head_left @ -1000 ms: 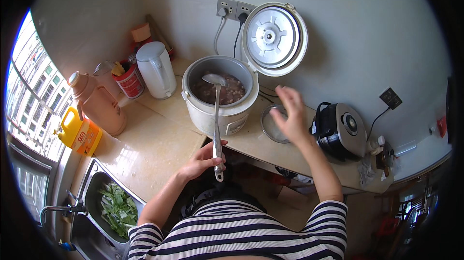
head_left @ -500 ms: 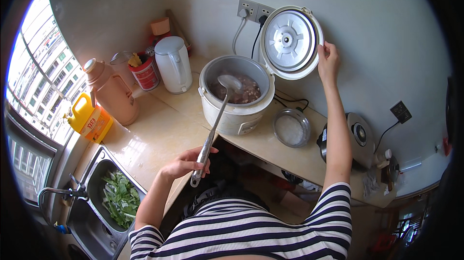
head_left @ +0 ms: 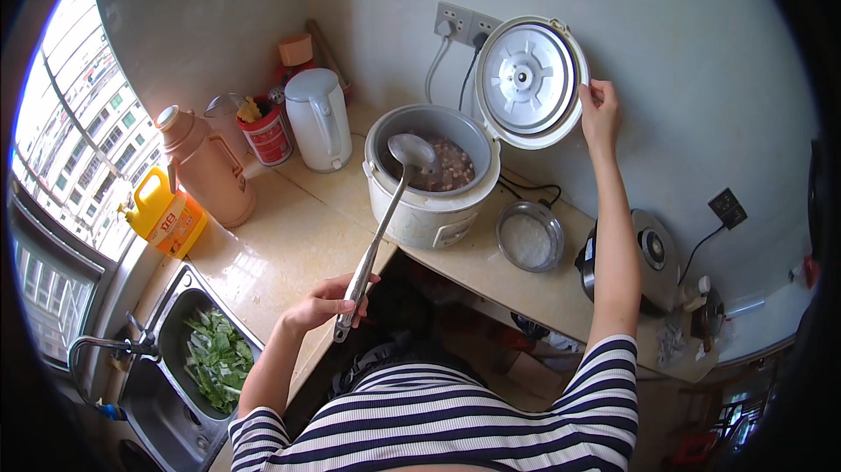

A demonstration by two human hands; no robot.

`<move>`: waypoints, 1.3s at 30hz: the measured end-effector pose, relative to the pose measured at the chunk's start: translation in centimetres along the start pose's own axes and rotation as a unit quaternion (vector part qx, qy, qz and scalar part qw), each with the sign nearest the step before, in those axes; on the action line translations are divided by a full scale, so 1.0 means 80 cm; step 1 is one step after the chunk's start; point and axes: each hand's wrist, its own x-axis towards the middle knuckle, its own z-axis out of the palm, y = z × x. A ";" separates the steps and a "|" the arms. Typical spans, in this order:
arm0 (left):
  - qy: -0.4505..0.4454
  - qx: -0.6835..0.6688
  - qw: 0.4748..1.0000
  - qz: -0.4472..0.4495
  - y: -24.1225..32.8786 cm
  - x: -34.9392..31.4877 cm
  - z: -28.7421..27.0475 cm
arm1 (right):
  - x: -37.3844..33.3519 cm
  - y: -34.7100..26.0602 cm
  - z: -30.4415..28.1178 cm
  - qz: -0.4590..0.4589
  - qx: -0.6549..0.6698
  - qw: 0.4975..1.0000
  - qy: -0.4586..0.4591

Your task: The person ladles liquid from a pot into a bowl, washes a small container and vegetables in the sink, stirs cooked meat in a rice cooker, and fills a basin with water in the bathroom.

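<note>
On the surface (head_left: 236, 248), the cooker (head_left: 407, 222) stands with food (head_left: 454, 170) inside, its raised lid (head_left: 526, 78) to the right. To its left run kettle (head_left: 315, 126), tin (head_left: 268, 139), flask (head_left: 210, 174) and, nearest the window (head_left: 74, 121), jug (head_left: 166, 218). Greens (head_left: 215, 362) lie in the sink (head_left: 158, 397), front left. Right of the cooker come a bowl (head_left: 530, 266), then an appliance (head_left: 657, 270).

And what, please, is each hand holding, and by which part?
The left hand holds a silver metal ladle by its handle; the right hand holds the round white lid by its edge.
</note>
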 end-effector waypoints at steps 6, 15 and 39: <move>0.054 -0.015 0.998 0.014 -0.013 -0.023 -0.002 | -0.014 -0.041 0.006 -0.097 0.012 0.995 0.004; 0.131 -0.031 0.989 0.058 -0.028 -0.069 -0.002 | -0.111 -0.156 0.056 -0.361 -0.058 0.910 -0.193; 0.060 0.052 0.997 0.017 -0.020 -0.036 -0.001 | -0.298 -0.182 0.062 0.011 0.159 0.834 -0.528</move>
